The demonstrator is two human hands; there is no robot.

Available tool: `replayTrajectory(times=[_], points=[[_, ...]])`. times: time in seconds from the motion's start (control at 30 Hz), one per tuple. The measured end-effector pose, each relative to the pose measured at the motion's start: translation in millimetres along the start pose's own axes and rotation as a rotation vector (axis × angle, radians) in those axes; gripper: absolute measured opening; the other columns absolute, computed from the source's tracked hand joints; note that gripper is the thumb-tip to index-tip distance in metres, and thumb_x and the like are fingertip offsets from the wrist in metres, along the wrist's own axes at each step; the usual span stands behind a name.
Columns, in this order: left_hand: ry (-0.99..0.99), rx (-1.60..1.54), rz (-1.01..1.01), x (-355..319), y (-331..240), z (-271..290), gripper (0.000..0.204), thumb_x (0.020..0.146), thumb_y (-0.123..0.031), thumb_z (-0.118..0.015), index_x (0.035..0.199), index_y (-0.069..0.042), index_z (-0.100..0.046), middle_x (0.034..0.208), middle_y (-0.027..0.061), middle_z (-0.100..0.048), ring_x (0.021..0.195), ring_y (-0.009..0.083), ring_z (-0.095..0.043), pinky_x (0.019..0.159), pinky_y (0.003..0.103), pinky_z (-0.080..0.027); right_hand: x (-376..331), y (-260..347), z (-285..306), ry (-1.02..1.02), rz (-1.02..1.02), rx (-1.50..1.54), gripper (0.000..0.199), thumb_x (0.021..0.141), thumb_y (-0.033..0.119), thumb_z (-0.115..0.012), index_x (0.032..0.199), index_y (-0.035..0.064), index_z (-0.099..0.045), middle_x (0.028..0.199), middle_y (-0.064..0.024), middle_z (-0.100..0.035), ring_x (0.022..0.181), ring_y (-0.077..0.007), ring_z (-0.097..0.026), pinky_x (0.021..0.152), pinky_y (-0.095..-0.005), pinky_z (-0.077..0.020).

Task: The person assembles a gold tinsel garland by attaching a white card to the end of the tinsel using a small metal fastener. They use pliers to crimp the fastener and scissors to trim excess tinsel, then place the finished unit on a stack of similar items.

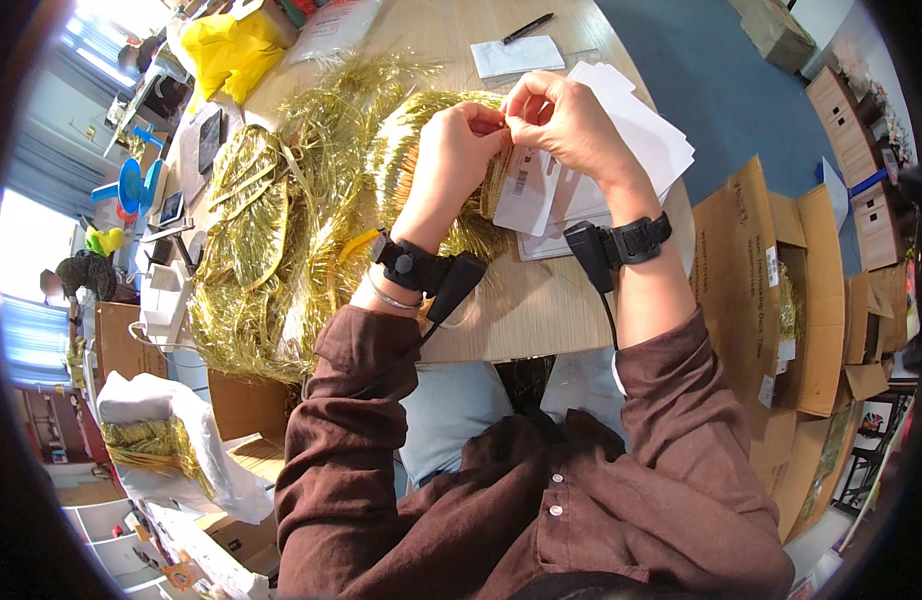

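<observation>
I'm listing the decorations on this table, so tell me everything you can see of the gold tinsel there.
The gold tinsel is a shiny mass of thin strips that look like metallic film. It lies loosely tangled over the left part of the wood-look table, reaching its near edge, with flat bands running through it. A fuller, curved bundle lies beside a white card, partly hidden by the left hand. Whether that hand pinches a strand is unclear.
</observation>
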State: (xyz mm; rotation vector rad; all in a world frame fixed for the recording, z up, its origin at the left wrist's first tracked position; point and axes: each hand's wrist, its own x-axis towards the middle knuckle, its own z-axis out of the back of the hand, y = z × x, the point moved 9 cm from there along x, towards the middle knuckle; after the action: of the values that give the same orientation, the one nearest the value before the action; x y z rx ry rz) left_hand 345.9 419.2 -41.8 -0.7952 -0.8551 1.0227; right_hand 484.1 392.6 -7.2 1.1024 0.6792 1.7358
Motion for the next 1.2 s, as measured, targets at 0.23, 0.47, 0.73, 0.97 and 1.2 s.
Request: replayTrajectory(times=[0.23, 0.47, 0.73, 0.97, 1.2], points=[[0.039, 0.035, -0.03, 3.5, 3.9, 0.2, 0.023, 0.085, -0.012, -0.075, 0.099, 0.005, -0.072, 0.086, 0.0124, -0.075, 0.079, 0.0158, -0.072, 0.072, 0.029, -0.056, 0.5, -4.1, -4.7, 0.011, -0.046, 0.022, 0.008, 0.088, 0.006, -0.07, 0.091, 0.0011, -0.065, 0.076, -0.0018, -0.066, 0.071, -0.0082, -0.062, 0.068, -0.025, -0.0527], [0.274, -0.111, 0.023, 11.6, 4.3, 5.9, 0.018, 0.094, -0.01, -0.068, 0.105, 0.004, -0.071, 0.094, 0.0081, -0.074, 0.082, 0.0107, -0.069, 0.076, 0.026, -0.056, 1.0, -8.3, -4.4, -0.006, -0.056, 0.031, 0.011, 0.09, 0.008, -0.071, 0.093, 0.0001, -0.064, 0.08, -0.0025, -0.068, 0.073, -0.0092, -0.064, 0.07, -0.0259, -0.0548], [0.165, -0.08, -0.087, 7.6, -3.8, 4.9, 0.017, 0.092, -0.011, -0.072, 0.102, 0.002, -0.07, 0.09, 0.0059, -0.072, 0.08, 0.0098, -0.067, 0.074, 0.025, -0.055, 0.1, -2.6, -2.0, -0.046, -0.043, -0.004, 0.011, 0.089, 0.006, -0.071, 0.094, -0.0004, -0.063, 0.079, -0.0084, -0.07, 0.072, -0.0153, -0.068, 0.069, -0.0286, -0.0558], [0.103, -0.241, -0.028, 8.5, 14.7, 3.7, 0.014, 0.096, -0.011, -0.067, 0.101, 0.002, -0.061, 0.086, 0.0097, -0.071, 0.075, 0.013, -0.068, 0.067, 0.027, -0.055, 0.2, 1.5, -6.8, -0.023, -0.045, -0.035, 0.01, 0.09, 0.008, -0.068, 0.095, 0.0002, -0.064, 0.082, -0.0126, -0.07, 0.074, -0.0207, -0.069, 0.068, -0.0332, -0.0555], [0.095, -0.384, -0.069, 6.3, 17.9, 0.4, 0.011, 0.102, -0.008, -0.058, 0.106, 0.001, -0.054, 0.093, 0.0076, -0.067, 0.082, 0.0112, -0.066, 0.072, 0.025, -0.057, -0.1, 6.9, -5.0, -0.081, 0.068, -0.159, 0.012, 0.088, 0.008, -0.068, 0.098, 0.0011, -0.071, 0.09, -0.0138, -0.071, 0.079, -0.0236, -0.069, 0.071, -0.0336, -0.0547]])
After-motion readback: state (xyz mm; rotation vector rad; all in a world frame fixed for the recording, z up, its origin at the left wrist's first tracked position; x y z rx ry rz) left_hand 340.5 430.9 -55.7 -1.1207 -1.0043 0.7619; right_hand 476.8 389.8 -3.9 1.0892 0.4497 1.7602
